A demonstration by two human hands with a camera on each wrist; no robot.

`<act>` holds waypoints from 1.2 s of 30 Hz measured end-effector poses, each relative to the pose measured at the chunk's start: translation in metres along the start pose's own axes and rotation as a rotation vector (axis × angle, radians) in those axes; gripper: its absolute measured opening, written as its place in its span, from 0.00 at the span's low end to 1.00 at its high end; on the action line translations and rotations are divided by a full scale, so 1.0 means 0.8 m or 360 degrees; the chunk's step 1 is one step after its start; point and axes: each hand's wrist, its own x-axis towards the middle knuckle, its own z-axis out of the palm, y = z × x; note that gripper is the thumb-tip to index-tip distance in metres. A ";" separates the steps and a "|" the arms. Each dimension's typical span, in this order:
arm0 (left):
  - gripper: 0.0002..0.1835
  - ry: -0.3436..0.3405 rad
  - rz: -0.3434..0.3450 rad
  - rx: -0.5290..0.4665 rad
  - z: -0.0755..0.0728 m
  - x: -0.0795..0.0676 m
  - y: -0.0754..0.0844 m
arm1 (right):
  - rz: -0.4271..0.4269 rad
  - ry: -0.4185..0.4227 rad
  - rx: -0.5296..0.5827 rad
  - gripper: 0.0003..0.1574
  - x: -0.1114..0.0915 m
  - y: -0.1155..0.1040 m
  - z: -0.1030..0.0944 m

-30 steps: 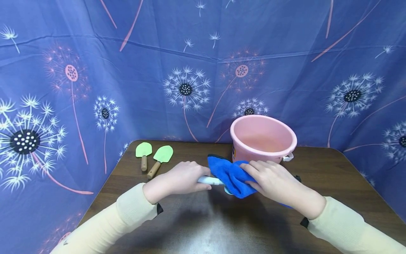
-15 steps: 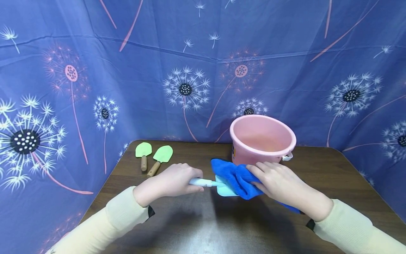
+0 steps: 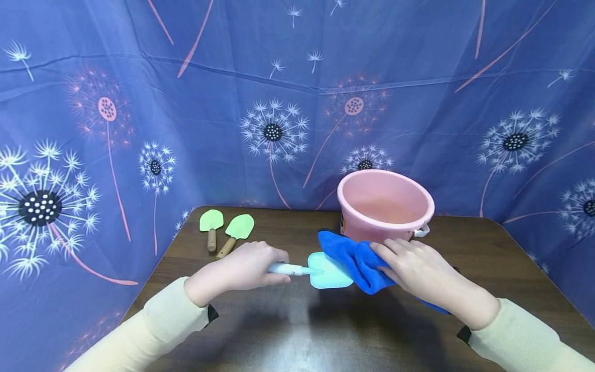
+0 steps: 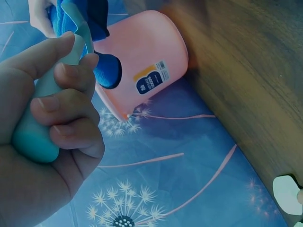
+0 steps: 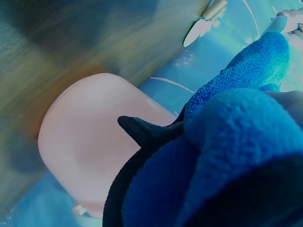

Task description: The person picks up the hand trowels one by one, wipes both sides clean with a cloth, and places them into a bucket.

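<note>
My left hand (image 3: 248,266) grips the pale handle of a light-blue garden trowel (image 3: 327,274). In the left wrist view its fingers curl round the handle (image 4: 40,113), with the thumb along the top. The blade points right, held above the table. My right hand (image 3: 413,263) holds a bunched blue cloth (image 3: 360,263) that covers the far right part of the blade. Folds of fuzzy cloth (image 5: 246,123) with a dark edge fill the right wrist view, hiding most of that hand's fingers.
A pink bucket (image 3: 346,206) with a white handle fitting stands behind the cloth at the back right. Two green trowels, one upright (image 3: 211,221) and one slanted (image 3: 239,227), lie at the back left of the brown wooden table (image 3: 232,330). Patterned blue fabric (image 3: 209,129) hangs behind.
My left hand has drawn the trowel leftwards, while my right hand with the cloth has shifted a little right. More of the light-blue blade shows now, previously hidden under the cloth.
</note>
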 end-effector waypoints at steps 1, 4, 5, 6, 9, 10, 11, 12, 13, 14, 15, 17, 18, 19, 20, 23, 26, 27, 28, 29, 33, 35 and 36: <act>0.07 0.0000 0.0003 0.0000 0.000 -0.001 -0.001 | 0.0005 0.0000 -0.0003 0.35 -0.001 0.000 0.000; 0.07 -0.0003 0.0008 0.0000 0.001 -0.003 -0.005 | 0.0030 -0.0007 -0.0007 0.35 -0.006 0.001 0.000; 0.07 -0.0006 0.0009 0.0001 0.001 -0.004 -0.006 | 0.0041 -0.0017 -0.0003 0.35 -0.008 0.002 -0.001; 0.07 -0.0007 0.0009 0.0001 0.001 -0.004 -0.007 | 0.0053 -0.0026 0.0002 0.35 -0.009 0.002 -0.001; 0.07 -0.0018 -0.0010 -0.0013 0.001 -0.007 -0.010 | 0.0089 -0.0075 0.0033 0.36 -0.013 0.004 -0.003; 0.07 -0.0020 -0.0013 -0.0022 0.001 -0.008 -0.010 | 0.0098 -0.0093 0.0041 0.34 -0.014 0.005 -0.004; 0.06 -0.0016 -0.0014 -0.0025 0.001 -0.009 -0.011 | 0.0110 -0.0113 0.0048 0.34 -0.015 0.006 -0.004; 0.06 -0.0011 -0.0016 -0.0029 0.001 -0.010 -0.012 | 0.0119 -0.0125 0.0052 0.34 -0.016 0.006 -0.005; 0.06 -0.0010 -0.0018 -0.0032 0.001 -0.011 -0.012 | 0.0128 -0.0136 0.0060 0.34 -0.018 0.007 -0.005; 0.06 -0.0005 -0.0018 -0.0035 0.001 -0.012 -0.013 | 0.0138 -0.0145 0.0061 0.35 -0.019 0.007 -0.005; 0.06 -0.0001 -0.0015 -0.0037 0.001 -0.013 -0.014 | 0.0146 -0.0149 0.0062 0.35 -0.020 0.008 -0.005; 0.07 0.0009 -0.0011 -0.0036 0.001 -0.016 -0.016 | 0.0165 -0.0148 0.0065 0.37 -0.022 0.008 -0.006; 0.07 0.0012 -0.0014 -0.0035 0.001 -0.017 -0.016 | 0.0173 -0.0141 0.0068 0.38 -0.022 0.008 -0.007; 0.07 0.0015 -0.0014 -0.0033 0.001 -0.018 -0.018 | 0.0181 -0.0132 0.0074 0.38 -0.022 0.009 -0.007; 0.07 0.0021 -0.0016 -0.0026 0.001 -0.018 -0.019 | 0.0190 -0.0124 0.0074 0.40 -0.022 0.008 -0.008; 0.07 0.0039 -0.0030 0.0006 0.001 -0.019 -0.023 | 0.0209 -0.0092 0.0074 0.40 -0.021 0.008 -0.012; 0.06 0.0052 -0.0061 0.0046 0.001 -0.017 -0.027 | 0.0219 -0.0065 0.0079 0.40 -0.019 0.008 -0.016; 0.06 0.0050 -0.0075 0.0054 0.002 -0.016 -0.028 | 0.0222 -0.0061 0.0081 0.40 -0.018 0.008 -0.018; 0.06 0.0051 -0.0084 0.0060 0.002 -0.015 -0.030 | 0.0224 -0.0056 0.0088 0.40 -0.017 0.008 -0.019; 0.06 0.0046 -0.0092 0.0058 0.003 -0.014 -0.031 | 0.0231 -0.0055 0.0095 0.40 -0.016 0.008 -0.021; 0.06 0.0034 -0.0114 0.0054 0.006 -0.008 -0.035 | 0.0279 -0.0051 0.0126 0.41 -0.008 0.009 -0.029; 0.06 0.0020 -0.0106 0.0033 0.009 -0.005 -0.036 | 0.0305 -0.0040 0.0137 0.41 -0.002 0.009 -0.033; 0.07 0.0012 -0.0099 0.0025 0.010 -0.003 -0.036 | 0.0312 -0.0030 0.0143 0.40 0.001 0.009 -0.035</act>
